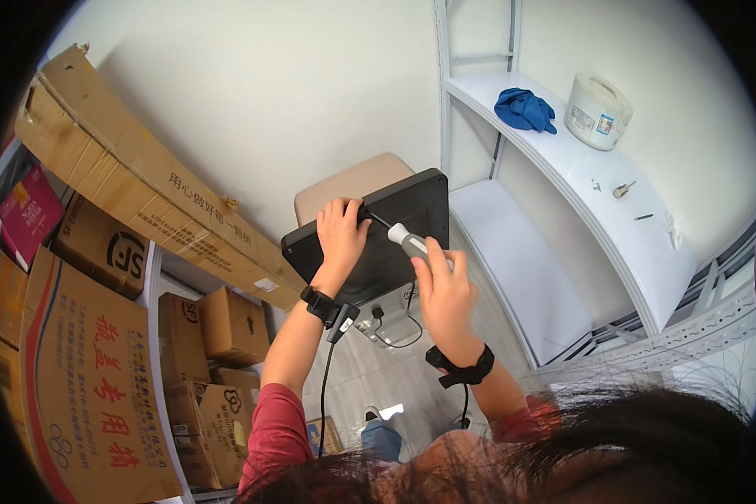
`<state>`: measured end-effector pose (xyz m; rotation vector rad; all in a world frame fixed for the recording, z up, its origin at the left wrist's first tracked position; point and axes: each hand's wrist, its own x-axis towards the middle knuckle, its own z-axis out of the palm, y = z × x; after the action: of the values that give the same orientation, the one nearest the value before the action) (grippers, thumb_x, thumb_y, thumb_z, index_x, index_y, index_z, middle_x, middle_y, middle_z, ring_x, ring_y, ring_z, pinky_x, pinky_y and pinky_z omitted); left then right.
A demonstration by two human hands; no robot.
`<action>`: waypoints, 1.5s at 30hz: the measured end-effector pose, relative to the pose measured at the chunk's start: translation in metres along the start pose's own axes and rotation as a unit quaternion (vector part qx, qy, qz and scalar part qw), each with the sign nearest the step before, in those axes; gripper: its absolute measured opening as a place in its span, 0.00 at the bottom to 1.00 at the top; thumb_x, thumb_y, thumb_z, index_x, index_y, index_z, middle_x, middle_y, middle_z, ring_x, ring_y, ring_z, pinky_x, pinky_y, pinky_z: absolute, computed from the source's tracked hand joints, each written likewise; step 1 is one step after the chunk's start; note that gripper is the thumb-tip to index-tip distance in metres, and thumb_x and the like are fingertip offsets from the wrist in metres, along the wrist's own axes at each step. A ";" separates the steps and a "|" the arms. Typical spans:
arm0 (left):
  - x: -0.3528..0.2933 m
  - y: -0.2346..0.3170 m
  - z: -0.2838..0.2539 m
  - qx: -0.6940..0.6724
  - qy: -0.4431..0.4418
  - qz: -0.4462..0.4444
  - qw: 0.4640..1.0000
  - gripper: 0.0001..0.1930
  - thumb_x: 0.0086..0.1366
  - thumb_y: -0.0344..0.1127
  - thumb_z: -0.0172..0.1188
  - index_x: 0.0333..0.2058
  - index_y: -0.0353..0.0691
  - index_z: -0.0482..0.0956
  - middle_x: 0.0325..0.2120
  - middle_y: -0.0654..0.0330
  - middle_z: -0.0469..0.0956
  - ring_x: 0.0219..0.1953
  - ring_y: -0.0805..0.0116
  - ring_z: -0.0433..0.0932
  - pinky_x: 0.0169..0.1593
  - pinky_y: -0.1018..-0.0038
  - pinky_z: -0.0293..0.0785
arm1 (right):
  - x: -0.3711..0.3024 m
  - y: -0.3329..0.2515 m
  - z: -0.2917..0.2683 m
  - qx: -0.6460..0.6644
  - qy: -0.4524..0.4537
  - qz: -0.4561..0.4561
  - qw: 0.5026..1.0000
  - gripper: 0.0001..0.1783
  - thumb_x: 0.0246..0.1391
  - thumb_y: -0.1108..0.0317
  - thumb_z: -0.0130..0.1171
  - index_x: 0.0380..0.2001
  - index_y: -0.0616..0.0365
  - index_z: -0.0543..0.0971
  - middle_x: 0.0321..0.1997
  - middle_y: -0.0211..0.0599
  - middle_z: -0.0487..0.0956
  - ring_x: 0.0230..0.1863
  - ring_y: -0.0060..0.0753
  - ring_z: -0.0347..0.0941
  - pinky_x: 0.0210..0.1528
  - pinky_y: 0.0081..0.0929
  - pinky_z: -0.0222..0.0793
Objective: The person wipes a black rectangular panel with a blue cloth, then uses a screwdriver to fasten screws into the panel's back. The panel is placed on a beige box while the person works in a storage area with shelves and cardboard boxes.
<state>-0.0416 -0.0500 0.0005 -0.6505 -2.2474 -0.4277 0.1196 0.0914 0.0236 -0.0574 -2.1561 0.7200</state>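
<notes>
A black rectangular panel (pixel 407 210) with a raised rim stands tilted in front of me. My left hand (pixel 342 235) rests over its upper part, fingers bent and pressed together by the screwdriver's tip; what they hold, if anything, is hidden. In my right hand (pixel 447 290) is a screwdriver (pixel 409 243) with a white and grey handle. Its dark shaft points up and left to the panel, beside my left fingertips. Whether the tip sits in a screw cannot be made out. Below the panel, a black plug (pixel 377 312) with a cable is on a pale unit.
Behind the panel is a beige padded seat (pixel 353 181). On the right, a white shelf (pixel 554 160) bears a blue cloth (pixel 525 110), a white tub (pixel 597 112) and small metal parts (pixel 623 191). Cardboard boxes (pixel 92 378) crowd the left, with a long carton (pixel 143 181) leaning there.
</notes>
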 end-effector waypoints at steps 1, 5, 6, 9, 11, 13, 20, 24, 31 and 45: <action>0.000 0.001 0.000 0.002 -0.001 -0.002 1.000 0.19 0.42 0.32 0.67 0.37 0.42 0.75 0.33 0.61 0.71 0.38 0.61 0.69 0.39 0.67 0.62 | 0.001 0.002 -0.002 -0.012 -0.005 -0.003 1.000 0.19 0.50 0.64 0.59 0.46 0.52 0.71 0.33 0.39 0.68 0.21 0.40 0.73 0.18 0.30 0.68; -0.001 -0.002 0.001 0.005 0.005 -0.003 1.000 0.21 0.41 0.32 0.68 0.37 0.43 0.75 0.33 0.61 0.71 0.39 0.60 0.70 0.39 0.67 0.63 | 0.001 -0.004 -0.017 -0.011 -0.104 -0.022 0.994 0.24 0.48 0.61 0.60 0.48 0.55 0.67 0.30 0.37 0.69 0.21 0.41 0.75 0.17 0.31 0.67; -0.001 0.000 0.000 0.004 0.005 -0.004 1.000 0.21 0.41 0.32 0.68 0.37 0.43 0.75 0.33 0.60 0.71 0.39 0.60 0.70 0.39 0.67 0.63 | 0.002 -0.004 -0.017 -0.011 -0.090 -0.030 0.995 0.23 0.48 0.61 0.60 0.46 0.56 0.67 0.29 0.37 0.70 0.20 0.41 0.74 0.16 0.31 0.67; -0.001 0.005 -0.001 0.000 0.004 -0.007 1.000 0.20 0.41 0.31 0.68 0.37 0.42 0.75 0.33 0.60 0.71 0.38 0.60 0.69 0.39 0.66 0.63 | 0.006 -0.005 -0.015 -0.029 -0.072 -0.038 0.996 0.21 0.48 0.58 0.61 0.39 0.59 0.67 0.24 0.37 0.71 0.16 0.40 0.73 0.15 0.31 0.66; -0.002 0.002 0.000 -0.002 0.001 -0.009 1.000 0.20 0.42 0.31 0.67 0.37 0.42 0.75 0.33 0.61 0.71 0.38 0.61 0.69 0.40 0.67 0.62 | 0.005 -0.017 -0.013 -0.068 -0.086 -0.023 0.994 0.20 0.48 0.57 0.61 0.33 0.59 0.67 0.20 0.36 0.70 0.14 0.39 0.72 0.14 0.31 0.65; -0.001 0.001 0.000 0.001 0.001 -0.003 1.000 0.20 0.41 0.31 0.68 0.37 0.42 0.74 0.33 0.60 0.71 0.38 0.60 0.69 0.39 0.67 0.62 | 0.004 -0.013 -0.007 -0.089 -0.060 0.001 0.994 0.20 0.48 0.55 0.62 0.30 0.58 0.67 0.16 0.34 0.69 0.12 0.38 0.71 0.13 0.31 0.64; -0.003 0.003 -0.002 0.007 -0.001 -0.012 1.000 0.21 0.41 0.32 0.68 0.37 0.43 0.74 0.33 0.60 0.71 0.38 0.59 0.69 0.39 0.66 0.63 | 0.020 -0.009 -0.011 -0.032 0.034 -0.029 0.999 0.21 0.45 0.54 0.64 0.33 0.58 0.72 0.33 0.34 0.72 0.19 0.34 0.74 0.18 0.28 0.68; -0.003 0.006 -0.004 0.010 0.002 0.003 1.000 0.21 0.41 0.32 0.68 0.37 0.43 0.74 0.33 0.61 0.71 0.38 0.60 0.69 0.39 0.67 0.62 | 0.009 -0.006 -0.010 0.074 -0.044 -0.035 0.996 0.22 0.42 0.60 0.67 0.38 0.58 0.73 0.40 0.33 0.68 0.25 0.35 0.74 0.23 0.27 0.70; -0.006 0.004 -0.004 0.010 -0.002 -0.001 1.000 0.20 0.42 0.32 0.67 0.38 0.42 0.74 0.34 0.60 0.70 0.39 0.60 0.69 0.40 0.66 0.62 | 0.006 -0.009 -0.029 0.106 -0.076 -0.071 0.989 0.25 0.47 0.70 0.61 0.51 0.58 0.70 0.37 0.40 0.68 0.28 0.38 0.74 0.26 0.29 0.72; -0.005 0.006 -0.005 0.006 0.006 -0.006 1.000 0.20 0.41 0.31 0.67 0.37 0.43 0.74 0.33 0.60 0.70 0.39 0.60 0.69 0.39 0.66 0.62 | -0.003 -0.001 -0.019 -0.012 -0.110 0.001 0.994 0.23 0.44 0.58 0.64 0.43 0.55 0.73 0.29 0.39 0.69 0.21 0.37 0.71 0.19 0.32 0.66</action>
<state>-0.0326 -0.0495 0.0010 -0.6277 -2.2416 -0.4222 0.1355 0.0981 0.0312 0.0070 -2.3748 0.7315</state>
